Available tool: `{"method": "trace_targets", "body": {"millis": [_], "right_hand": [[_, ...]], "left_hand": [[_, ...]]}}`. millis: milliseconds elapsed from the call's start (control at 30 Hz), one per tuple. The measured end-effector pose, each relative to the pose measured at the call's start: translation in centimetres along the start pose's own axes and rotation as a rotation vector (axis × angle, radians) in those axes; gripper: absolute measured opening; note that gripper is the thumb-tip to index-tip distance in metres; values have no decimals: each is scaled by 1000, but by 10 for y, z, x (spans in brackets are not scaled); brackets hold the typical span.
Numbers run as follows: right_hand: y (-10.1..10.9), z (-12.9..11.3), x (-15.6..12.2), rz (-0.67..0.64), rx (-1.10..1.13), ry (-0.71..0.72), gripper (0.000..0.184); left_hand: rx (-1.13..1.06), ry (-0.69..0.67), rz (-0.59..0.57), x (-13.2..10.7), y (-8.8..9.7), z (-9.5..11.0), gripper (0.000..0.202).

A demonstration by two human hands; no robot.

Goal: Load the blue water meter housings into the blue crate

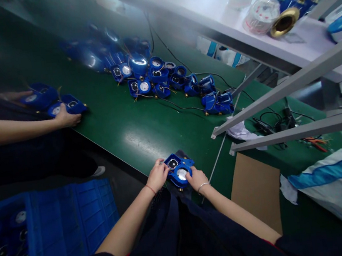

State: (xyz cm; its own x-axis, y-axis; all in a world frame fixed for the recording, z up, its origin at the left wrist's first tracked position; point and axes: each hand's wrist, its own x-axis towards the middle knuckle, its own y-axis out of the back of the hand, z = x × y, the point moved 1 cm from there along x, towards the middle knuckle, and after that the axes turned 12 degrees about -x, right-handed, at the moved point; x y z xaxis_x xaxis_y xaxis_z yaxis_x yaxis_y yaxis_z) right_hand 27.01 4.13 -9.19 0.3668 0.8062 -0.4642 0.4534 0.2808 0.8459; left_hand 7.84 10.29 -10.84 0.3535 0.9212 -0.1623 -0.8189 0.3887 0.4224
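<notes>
blue water meter (179,170), white dial up, table edge

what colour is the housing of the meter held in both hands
Blue, with a white round dial face: the meter sits between the left hand and right hand, clearest in the head view.

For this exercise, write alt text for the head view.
Both hands, left hand and right hand, hold a blue meter at the green table edge. More blue meters are piled beyond; a co-worker's hand touches another.
</notes>
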Motion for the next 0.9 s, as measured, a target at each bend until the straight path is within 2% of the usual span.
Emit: {"method": "trace_targets", "body": {"millis": [100,233,333,467,600,767,833,900], "right_hand": [[-3,-4,-6,-86,94,-79,8],[-16,-10,-32,-128,323,-229,17],[-32,-19,-49,-142,512,-361,21],[-46,-30,-52,-139,662,-468,21],[-48,-26,-45,-53,633,-486,35],[-48,-15,-32,106,538,-465,54],[-49,-14,-21,117,530,-468,62],[-48,-16,-10,119,525,-451,60]], "left_hand": [[-53,-23,21,2,-1,1,15],[-114,-45,11,2,-1,7,16],[-162,-87,-52,8,-4,15,16],[-226,-145,-158,29,-10,20,13],[-278,-122,-173,49,-11,11,12],[-360,-39,-147,57,-6,-9,16],[-398,-5,-138,58,-6,-16,19],[-441,26,-134,57,-9,-20,24]]}}
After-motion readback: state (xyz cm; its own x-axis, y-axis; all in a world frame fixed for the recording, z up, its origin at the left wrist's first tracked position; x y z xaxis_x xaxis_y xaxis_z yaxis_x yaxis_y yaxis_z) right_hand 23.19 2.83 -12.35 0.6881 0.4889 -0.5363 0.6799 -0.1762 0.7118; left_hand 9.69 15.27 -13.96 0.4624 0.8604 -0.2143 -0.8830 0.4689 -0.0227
